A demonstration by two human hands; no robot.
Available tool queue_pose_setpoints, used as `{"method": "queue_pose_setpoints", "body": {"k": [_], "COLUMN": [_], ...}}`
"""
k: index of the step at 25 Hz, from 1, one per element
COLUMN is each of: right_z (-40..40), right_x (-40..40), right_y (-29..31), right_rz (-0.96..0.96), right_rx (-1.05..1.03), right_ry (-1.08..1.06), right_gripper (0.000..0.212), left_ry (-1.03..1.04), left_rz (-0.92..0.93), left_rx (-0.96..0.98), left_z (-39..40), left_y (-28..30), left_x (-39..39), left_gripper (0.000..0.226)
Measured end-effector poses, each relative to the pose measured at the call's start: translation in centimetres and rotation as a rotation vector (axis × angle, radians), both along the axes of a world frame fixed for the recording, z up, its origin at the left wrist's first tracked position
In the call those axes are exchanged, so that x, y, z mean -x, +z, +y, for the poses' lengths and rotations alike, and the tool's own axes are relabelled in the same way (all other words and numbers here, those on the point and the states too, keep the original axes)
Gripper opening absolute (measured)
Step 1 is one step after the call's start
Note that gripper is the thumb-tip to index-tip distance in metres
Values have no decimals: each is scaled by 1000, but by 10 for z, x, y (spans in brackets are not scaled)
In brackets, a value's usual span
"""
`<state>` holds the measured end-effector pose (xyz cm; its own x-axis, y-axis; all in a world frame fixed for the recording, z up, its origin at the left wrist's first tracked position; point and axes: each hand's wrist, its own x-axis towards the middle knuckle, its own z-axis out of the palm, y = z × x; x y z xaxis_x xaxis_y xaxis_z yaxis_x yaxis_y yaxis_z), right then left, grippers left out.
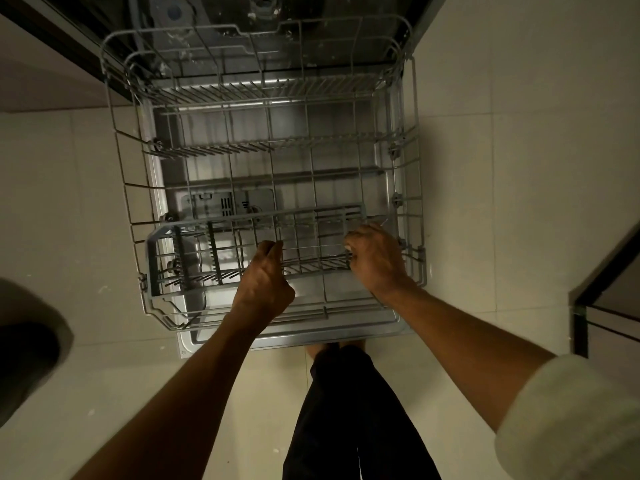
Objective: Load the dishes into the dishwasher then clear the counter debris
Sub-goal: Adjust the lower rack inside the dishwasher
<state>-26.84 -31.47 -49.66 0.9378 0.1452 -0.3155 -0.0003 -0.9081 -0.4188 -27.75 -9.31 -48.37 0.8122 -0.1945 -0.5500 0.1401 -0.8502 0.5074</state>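
fingers of the left hand (265,285) are curled over the near wire edge of a grey cutlery basket (242,251), thumb raised above the wires, so the hand grips it. fingers of the right hand (377,259) are also curled, closed round the basket's right end near a thin wire handle; the fingertips themselves are hidden under the hand

head view, looking straight down. one cutlery basket, long and narrow, lies crosswise at the near end of the lower rack (270,174), held slightly tilted with its left end nearer the camera. its compartments hold nothing that can be made out

two wire racks counted: the lower rack pulled out over the open dishwasher door (294,336), and an upper rack (242,64) further back, overlapping the dark tub opening. neither rack shows any dishes. two rows of tines cross the lower rack, one at mid depth and one toward the back. one detergent compartment (225,202) is visible on the door through the rack wires

two bare forearms reach in from the bottom edge; one pale rolled sleeve (571,420) sits at the right elbow. dark trousers (349,410) stand between the arms, with toes just touching the door's near edge

floor (502,209) is pale tile with scattered small specks. one dark rounded object (24,344) sits at the left edge, unidentifiable. one dark cabinet corner (606,299) shows at the right edge
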Motion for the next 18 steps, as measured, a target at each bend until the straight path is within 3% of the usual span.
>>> {"method": "queue_pose_setpoints", "body": {"k": [18], "right_z": [-9], "right_x": [-10], "right_y": [-6], "right_rz": [93], "right_rx": [-25], "right_ry": [27], "right_gripper": [16], "left_ry": [-18], "left_rz": [33], "left_rx": [-43], "left_z": [-4], "left_y": [0], "left_x": [-5], "left_gripper": [75]}}
